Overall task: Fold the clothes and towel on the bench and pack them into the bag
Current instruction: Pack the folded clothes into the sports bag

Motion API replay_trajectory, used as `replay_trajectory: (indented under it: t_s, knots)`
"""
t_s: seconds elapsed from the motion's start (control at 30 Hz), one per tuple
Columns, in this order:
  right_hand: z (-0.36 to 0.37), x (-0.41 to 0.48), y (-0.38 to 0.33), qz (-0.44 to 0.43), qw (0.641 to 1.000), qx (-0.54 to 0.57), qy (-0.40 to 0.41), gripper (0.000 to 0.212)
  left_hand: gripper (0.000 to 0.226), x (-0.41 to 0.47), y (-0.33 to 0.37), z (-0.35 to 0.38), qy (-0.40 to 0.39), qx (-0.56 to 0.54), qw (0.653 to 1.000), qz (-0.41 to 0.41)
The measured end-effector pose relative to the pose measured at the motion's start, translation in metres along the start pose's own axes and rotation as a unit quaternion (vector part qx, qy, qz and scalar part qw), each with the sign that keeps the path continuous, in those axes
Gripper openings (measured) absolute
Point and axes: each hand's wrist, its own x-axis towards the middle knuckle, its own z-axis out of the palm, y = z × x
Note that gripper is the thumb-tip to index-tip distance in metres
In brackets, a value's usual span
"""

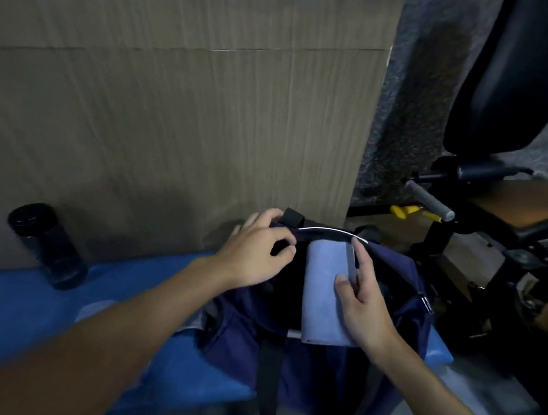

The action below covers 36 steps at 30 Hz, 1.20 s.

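Because the brown corrugated panel (174,109) rises directly behind it, the blue bench (28,315) works as a narrow shelf, and everything on it sits close to that backing. A black exercise machine (506,218) stands off the bench's right end, clear of the work. The navy bag (313,377) sits on that end of the bench with its mouth facing up and its dark straps hanging over the near edge, so it can be loaded from above. The folded light-blue towel (322,292) lies lengthwise over the opening, its far end already dipping into the dark interior and its near end on the rim. This looks like the packing step for the towel, with the folding done. A dark bottle (48,245) stands well apart to the left, against the panel. The left hand (256,253) pinches the far rim of the bag between thumb and fingers, apparently to hold the mouth wide. The right hand (364,301) clasps the towel, thumb on top and fingers along its right edge, placed to guide it in. A pale patch beside the left forearm is too blurred to name.
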Motion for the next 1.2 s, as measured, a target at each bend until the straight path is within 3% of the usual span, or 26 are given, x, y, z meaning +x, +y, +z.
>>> replay_trajectory:
  t_s: [0.17,0.37,0.5,0.7,0.8,1.0,1.1,1.2]
  knots:
    - [-0.001,0.017,0.015,-0.011,1.000,-0.027,-0.004,0.058,0.046,0.028,-0.013,0.013,-0.096,0.111,0.989,0.008]
    - [0.019,0.051,0.035,-0.037,0.994,-0.106,-0.011,0.034,0.057,0.040,-0.022,0.007,-0.050,0.125,0.989,0.054]
    - [0.042,0.082,0.029,-0.023,0.998,-0.056,0.020,0.027,0.067,0.048,-0.021,-0.002,-0.033,0.089,0.994,0.054]
    - [0.066,0.101,0.028,0.077,0.995,-0.012,-0.067,0.072,0.056,0.055,-0.025,-0.008,-0.039,0.052,0.997,0.043]
    - [0.069,0.097,0.035,0.105,0.988,-0.059,-0.099,0.073,0.052,0.055,-0.027,-0.011,-0.043,0.034,0.998,0.043]
    - [0.074,0.105,0.029,0.115,0.990,0.039,-0.067,0.066,0.068,0.055,-0.030,-0.011,-0.036,-0.002,0.999,0.037]
    - [0.079,0.104,0.035,0.127,0.986,-0.004,-0.106,0.068,0.064,0.053,-0.030,-0.011,-0.045,-0.012,0.998,0.033]
    - [0.085,0.103,0.039,0.123,0.988,-0.047,-0.084,0.068,0.064,0.052,-0.035,-0.012,-0.047,-0.014,0.998,0.041]
